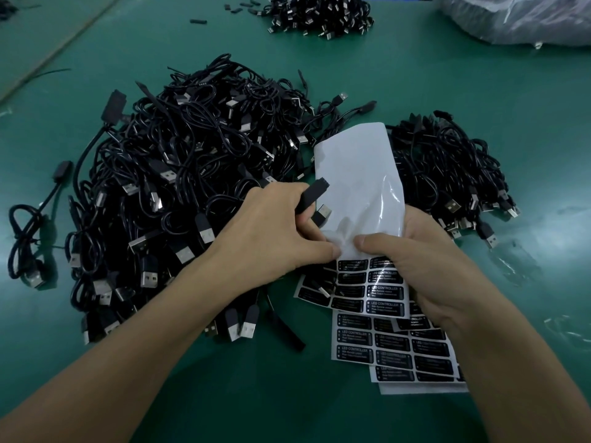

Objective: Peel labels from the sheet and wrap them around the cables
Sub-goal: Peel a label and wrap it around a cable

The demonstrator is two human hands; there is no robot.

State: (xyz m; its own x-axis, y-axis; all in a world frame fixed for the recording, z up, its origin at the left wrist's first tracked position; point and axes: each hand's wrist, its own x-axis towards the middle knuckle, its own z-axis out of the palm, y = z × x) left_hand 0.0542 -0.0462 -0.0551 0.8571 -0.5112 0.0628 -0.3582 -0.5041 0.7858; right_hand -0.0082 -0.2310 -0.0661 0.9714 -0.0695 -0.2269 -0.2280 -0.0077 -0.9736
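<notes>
Glossy white label sheet (355,174) is pinched by thumb and curled fingers of left hand (275,231) and of right hand (425,270), above green table (319,75); black cable end (311,195) is also clamped in that left hand; black cable heap (179,174) lies behind.

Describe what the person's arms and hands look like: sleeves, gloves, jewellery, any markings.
The left hand and right hand wear no gloves and no visible rings. The left forearm and right forearm are bare, with no sleeve, watch or bracelet as far as the frame reaches. No markings show.
</notes>
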